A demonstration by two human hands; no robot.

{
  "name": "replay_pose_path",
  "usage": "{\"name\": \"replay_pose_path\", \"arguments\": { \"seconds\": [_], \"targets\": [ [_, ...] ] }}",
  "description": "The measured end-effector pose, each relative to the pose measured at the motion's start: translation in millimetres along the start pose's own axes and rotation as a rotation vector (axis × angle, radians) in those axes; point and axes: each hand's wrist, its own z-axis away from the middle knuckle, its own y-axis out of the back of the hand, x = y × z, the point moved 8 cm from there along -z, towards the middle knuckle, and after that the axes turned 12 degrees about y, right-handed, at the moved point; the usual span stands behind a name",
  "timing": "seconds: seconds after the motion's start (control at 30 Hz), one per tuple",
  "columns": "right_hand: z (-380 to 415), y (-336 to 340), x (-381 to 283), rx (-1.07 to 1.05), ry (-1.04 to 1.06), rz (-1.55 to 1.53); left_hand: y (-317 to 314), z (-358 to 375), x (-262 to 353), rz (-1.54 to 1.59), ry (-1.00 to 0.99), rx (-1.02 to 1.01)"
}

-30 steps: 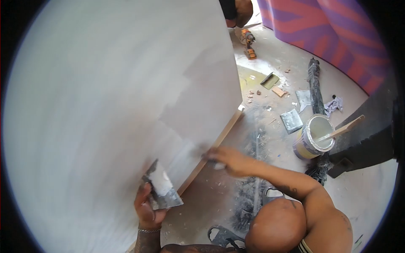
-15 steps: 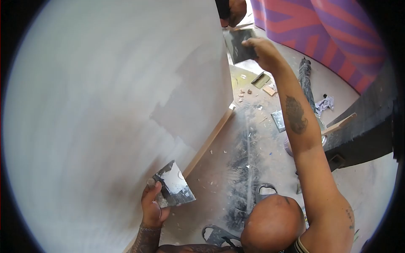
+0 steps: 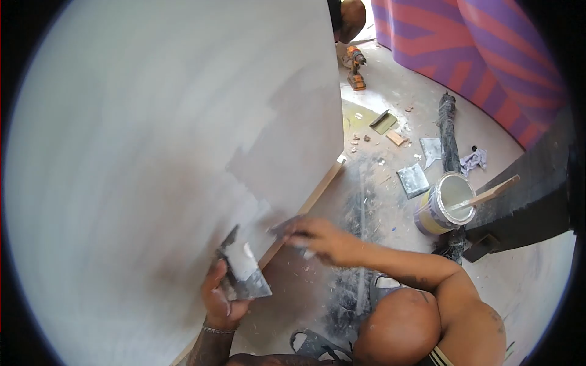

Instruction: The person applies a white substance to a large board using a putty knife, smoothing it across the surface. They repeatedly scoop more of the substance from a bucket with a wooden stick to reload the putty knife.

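Observation:
My left hand [image 3: 221, 291] grips a square metal filler spreader [image 3: 253, 282] with a heap of white filler on its face, close to the lower edge of the large pale panel [image 3: 152, 152]. My right hand [image 3: 323, 239], a little blurred, is closed on a second flat filler spreader [image 3: 287, 226], seen nearly edge-on. Its blade is beside the loaded spreader, overlapping the panel's wooden bottom edge [image 3: 323, 183]. A darker, smoothed patch [image 3: 287, 137] shows on the panel above both hands.
An open paint tin [image 3: 432, 213] with a wooden stick [image 3: 491, 194] stands at right, near a dark beam [image 3: 525, 195]. A cordless drill [image 3: 356, 76], wood scraps [image 3: 395, 138] and a wrapped tube [image 3: 448, 131] lie on the floor. Another person's head [image 3: 352, 19] shows at the top.
My right hand has swung down from the panel's upper right edge to beside the left spreader, uncovering the drill and paint tin. The left spreader has tilted and shifted slightly left.

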Motion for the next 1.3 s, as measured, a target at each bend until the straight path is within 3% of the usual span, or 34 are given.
{"name": "replay_pose_path", "arguments": {
  "seconds": [0.03,0.07,0.1,0.13,0.17,0.2,0.23,0.3,0.4,0.5,0.6,0.73,0.9,1.0,1.1,1.2,1.3],
  "targets": [
    [8.4,20.5,27.2,0.103,-0.060,0.098,-8.1,8.1,13.0,0.010,-0.130,0.069],
    [18.2,40.8,54.0,0.205,-0.129,0.187,-14.4,10.6,18.2,-0.032,-0.132,-0.003],
    [21.9,67.6,60.0,0.347,0.043,0.637,-15.0,15.6,23.5,-0.071,-0.132,-0.071],
    [6.6,109.9,45.6,0.553,-0.064,0.587,-13.9,21.5,25.4,-0.106,-0.127,-0.132],
    [7.6,145.5,71.1,0.806,-0.161,0.547,-2.4,18.5,20.7,-0.067,-0.084,-0.097],
    [2.6,172.0,90.0,0.904,-0.256,0.429,2.5,16.0,17.3,-0.082,-0.075,-0.066],
    [-13.3,188.3,99.7,1.046,-0.172,0.173,5.9,14.1,14.2,-0.100,-0.063,-0.034],
    [-42.1,204.8,116.3,1.150,-0.351,-0.105,6.5,14.3,10.6,-0.143,-0.065,0.022],
    [-77.3,226.4,128.0,1.210,-0.358,0.010,10.2,13.7,10.2,-0.195,-0.113,0.076],
    [-116.7,216.7,58.8,1.135,-0.102,-0.134,24.2,10.6,12.0,-0.134,-0.150,0.151],
    [-128.3,170.8,17.0,1.006,0.141,0.518,15.0,7.5,7.9,-0.137,-0.073,0.120],
    [-126.4,92.0,-9.0,0.864,0.313,0.590,16.1,-2.0,3.5,-0.086,-0.050,0.092],
    [-102.4,3.0,-20.3,0.329,0.345,0.588,3.1,-6.0,-3.2,-0.032,0.001,-0.099],
    [-76.6,-8.1,-15.1,-0.026,0.341,0.454,1.1,-3.9,-6.7,0.048,0.008,-0.026],
    [-59.3,-0.8,-56.7,0.077,0.347,0.245,2.6,-0.6,-7.0,0.109,0.067,-0.084],
    [-48.1,-30.2,-86.4,-0.089,0.437,0.083,24.1,-4.7,-16.4,0.206,0.200,-0.063],
    [-27.1,-43.2,-38.3,-0.195,0.254,0.222,21.5,9.2,3.7,0.092,0.041,-0.089]
  ]
}}
